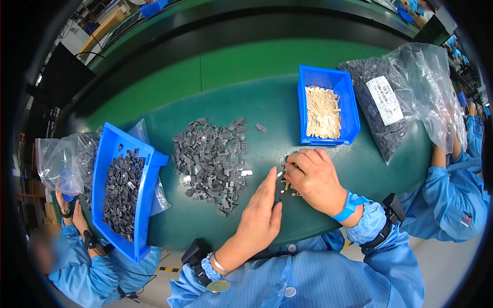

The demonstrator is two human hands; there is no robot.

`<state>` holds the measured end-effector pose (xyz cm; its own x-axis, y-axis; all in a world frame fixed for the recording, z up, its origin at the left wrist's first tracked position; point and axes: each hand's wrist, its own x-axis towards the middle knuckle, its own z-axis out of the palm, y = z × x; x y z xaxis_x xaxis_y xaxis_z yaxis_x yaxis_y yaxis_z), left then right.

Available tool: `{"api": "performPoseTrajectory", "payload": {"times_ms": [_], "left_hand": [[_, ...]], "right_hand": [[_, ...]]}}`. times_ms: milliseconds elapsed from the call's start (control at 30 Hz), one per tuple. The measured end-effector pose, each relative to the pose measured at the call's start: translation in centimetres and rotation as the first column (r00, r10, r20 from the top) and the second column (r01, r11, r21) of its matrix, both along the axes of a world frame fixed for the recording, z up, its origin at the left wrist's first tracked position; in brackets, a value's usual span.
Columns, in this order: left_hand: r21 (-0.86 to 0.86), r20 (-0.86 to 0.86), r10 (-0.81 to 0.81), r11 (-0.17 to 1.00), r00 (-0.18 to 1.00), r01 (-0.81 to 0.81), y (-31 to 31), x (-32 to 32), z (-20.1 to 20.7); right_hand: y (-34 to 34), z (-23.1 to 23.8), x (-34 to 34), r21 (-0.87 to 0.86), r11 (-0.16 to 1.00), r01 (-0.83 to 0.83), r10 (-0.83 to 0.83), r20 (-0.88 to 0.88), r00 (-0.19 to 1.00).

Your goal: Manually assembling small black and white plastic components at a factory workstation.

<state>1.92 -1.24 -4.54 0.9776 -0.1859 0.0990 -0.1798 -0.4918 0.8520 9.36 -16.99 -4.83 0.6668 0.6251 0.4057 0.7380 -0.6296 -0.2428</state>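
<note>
Where the right hand (314, 179) sits, at about four o'clock from the middle of the view, its fingertips are bunched over a few small pale pieces (287, 187) on the green counter (226, 102); whether it pinches one I cannot tell. The left hand (259, 220), at six o'clock, is extended on edge, thumb apart, with no firm grip showing.

The pale pieces look very light and thin, probably stiff, easy to flick away and awkward to lift off the smooth top; a fingertip pinch on opposite edges should suit them. The grey pieces at nine o'clock (210, 164) look like hard moulded plastic, light and sturdy, best taken by their sides.

Counted: two blue bins, one at two o'clock (352, 110) with beige strips (322, 115), one at eight (145, 205) with dark pieces (123, 190); one stray grey piece (261, 128) at one o'clock; at least two clear bags, near three (418, 77) and nine (51, 159). Strips and piled pieces are too many to count.
</note>
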Motion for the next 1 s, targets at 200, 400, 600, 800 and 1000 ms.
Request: {"api": "performPoseTrajectory", "payload": {"times_ms": [200, 400, 600, 800, 1000], "left_hand": [[0.024, 0.069, -0.082, 0.996, 0.994, 0.081, -1.0, 0.5, -0.4], [-0.088, -0.017, -0.004, 0.996, 1.000, 0.003, -0.6, 0.4, -0.2], [-0.067, -0.010, 0.036, 0.997, 0.999, -0.036, -0.4, 0.5, -0.4], [-0.150, -0.041, 0.123, 0.980, 0.992, -0.128, -0.2, 0.6, -0.9], [-0.098, -0.024, 0.119, 0.988, 0.993, -0.120, -0.2, 0.7, -0.8]], "right_hand": [[-0.4, -0.8, 0.1, -0.063, 0.998, -0.030, 0.039, 0.138, 0.990], [-0.9, -0.1, -0.2, 0.107, 0.992, 0.063, -0.052, -0.103, 0.993], [-1.4, -1.1, 0.1, 0.052, 0.998, -0.045, 0.047, -0.037, 0.998], [-0.8, 0.0, 0.3, 0.168, 0.985, -0.045, 0.085, -0.241, 0.967], [-0.2, 0.2, 1.4, -0.021, 0.992, -0.126, 0.119, -0.207, 0.971]]}}
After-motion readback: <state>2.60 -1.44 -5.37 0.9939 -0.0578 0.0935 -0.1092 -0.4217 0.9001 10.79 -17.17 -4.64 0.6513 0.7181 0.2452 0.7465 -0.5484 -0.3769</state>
